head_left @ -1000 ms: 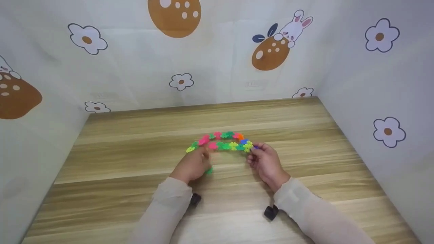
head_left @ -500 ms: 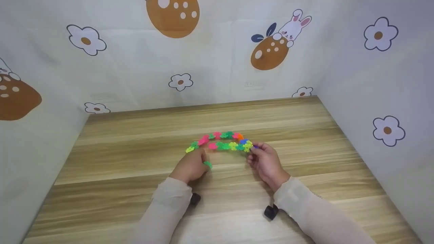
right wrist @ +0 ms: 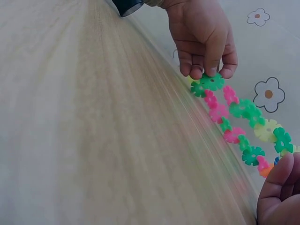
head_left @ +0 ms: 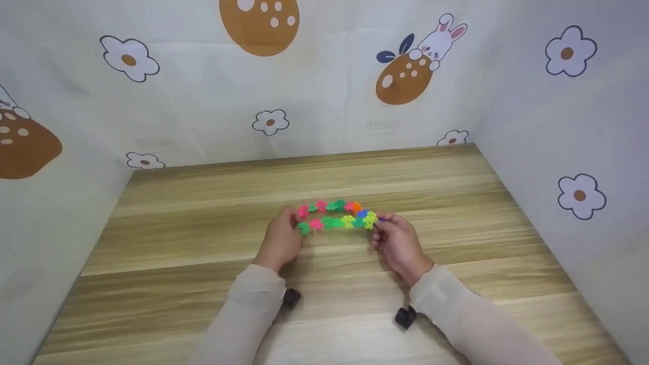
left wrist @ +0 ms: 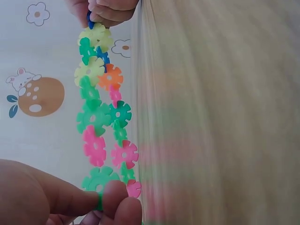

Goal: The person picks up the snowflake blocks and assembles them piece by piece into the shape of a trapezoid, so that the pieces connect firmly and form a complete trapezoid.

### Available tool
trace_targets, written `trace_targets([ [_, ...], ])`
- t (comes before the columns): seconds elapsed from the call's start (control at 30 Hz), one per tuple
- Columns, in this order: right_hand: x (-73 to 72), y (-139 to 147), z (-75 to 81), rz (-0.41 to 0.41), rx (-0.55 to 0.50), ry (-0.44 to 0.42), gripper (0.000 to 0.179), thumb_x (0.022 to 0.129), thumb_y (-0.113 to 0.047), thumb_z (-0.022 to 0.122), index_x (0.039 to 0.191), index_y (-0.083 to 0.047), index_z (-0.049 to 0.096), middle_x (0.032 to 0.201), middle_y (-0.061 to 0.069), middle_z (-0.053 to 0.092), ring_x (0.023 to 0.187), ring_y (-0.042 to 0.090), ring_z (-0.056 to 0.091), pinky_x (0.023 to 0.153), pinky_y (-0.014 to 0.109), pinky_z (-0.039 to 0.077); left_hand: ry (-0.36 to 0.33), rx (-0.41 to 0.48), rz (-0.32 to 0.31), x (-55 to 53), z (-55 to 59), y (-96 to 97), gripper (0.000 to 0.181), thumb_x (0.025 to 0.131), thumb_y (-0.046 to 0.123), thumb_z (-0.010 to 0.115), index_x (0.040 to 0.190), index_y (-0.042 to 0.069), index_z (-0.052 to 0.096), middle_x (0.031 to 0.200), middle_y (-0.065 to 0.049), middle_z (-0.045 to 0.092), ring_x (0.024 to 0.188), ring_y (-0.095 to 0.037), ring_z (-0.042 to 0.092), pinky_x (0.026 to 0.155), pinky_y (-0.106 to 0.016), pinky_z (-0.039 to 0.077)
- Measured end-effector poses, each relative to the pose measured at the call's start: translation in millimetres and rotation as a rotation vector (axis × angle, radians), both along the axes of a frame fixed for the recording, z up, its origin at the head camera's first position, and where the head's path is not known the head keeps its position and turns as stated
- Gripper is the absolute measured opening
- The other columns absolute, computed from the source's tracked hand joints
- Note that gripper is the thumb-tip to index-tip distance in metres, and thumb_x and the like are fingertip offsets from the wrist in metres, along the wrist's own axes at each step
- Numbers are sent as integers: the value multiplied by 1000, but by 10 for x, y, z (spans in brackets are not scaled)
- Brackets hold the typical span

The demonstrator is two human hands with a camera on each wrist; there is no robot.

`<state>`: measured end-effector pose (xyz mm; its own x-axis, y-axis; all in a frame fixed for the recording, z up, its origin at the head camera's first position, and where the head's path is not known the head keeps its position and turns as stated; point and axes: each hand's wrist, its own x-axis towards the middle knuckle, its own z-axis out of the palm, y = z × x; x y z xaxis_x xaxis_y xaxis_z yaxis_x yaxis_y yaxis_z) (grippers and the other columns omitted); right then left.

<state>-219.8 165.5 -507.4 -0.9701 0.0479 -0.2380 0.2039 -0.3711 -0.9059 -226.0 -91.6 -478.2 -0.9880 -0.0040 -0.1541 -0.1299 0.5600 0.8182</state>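
Note:
Flower-shaped interlocking plastic discs form a chain (head_left: pixel 332 222) bent into two rows, in pink, green, yellow, orange and blue. At its left end in the head view, my left hand (head_left: pixel 282 237) pinches a green disc (left wrist: pixel 99 179) between thumb and finger, beside the front row's pink disc (left wrist: pixel 94 146). My right hand (head_left: pixel 400 246) pinches the chain's right end, where a blue disc (left wrist: pixel 90 19) shows between the fingers beside a yellow disc (left wrist: pixel 96 39). In the right wrist view the rear row runs close over the tabletop. My left hand hides the rear row's left end.
The wood-grain table (head_left: pixel 203 203) extends around both hands. A pale cloth wall (head_left: pixel 324 76) with printed flowers and rabbits stands along its back and sides. Black wrist devices (head_left: pixel 404 318) hang beneath both cuffs.
My left hand has raised the green disc from below the front row to its left end, beside the pink disc. The rear row's left end is now covered. My right hand stays put.

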Motion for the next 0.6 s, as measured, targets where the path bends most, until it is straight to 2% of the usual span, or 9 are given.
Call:
trace_targets([
  [0.13,4,2,0,0,-4,1,10,102,2,51,104,-1,60,81,3,57,65,13,54,57,24,50,21,-3,0,4,-4,-5,22,99,-5,49,116,7,55,117,-13,66,93,-25,58,73,-33,49],
  [0.27,13,3,10,10,0,8,11,102,2,51,106,-1,61,81,3,57,64,12,54,57,23,50,53,-7,-11,9,-13,-16,23,96,-8,51,114,7,54,120,-13,67,98,-26,58,77,-34,49],
  [0.5,25,9,28,17,-18,1,14,102,1,50,110,0,62,82,3,56,64,12,54,57,22,50,72,13,-32,17,-22,-28,19,97,-8,54,109,7,51,116,-11,66,94,-26,56,72,-33,46],
  [0.6,21,13,22,21,-13,-4,14,102,1,50,109,0,62,82,2,56,65,12,53,58,22,50,74,8,-30,16,-21,-20,19,97,-8,55,111,5,53,118,-11,67,95,-26,57,75,-34,47],
])
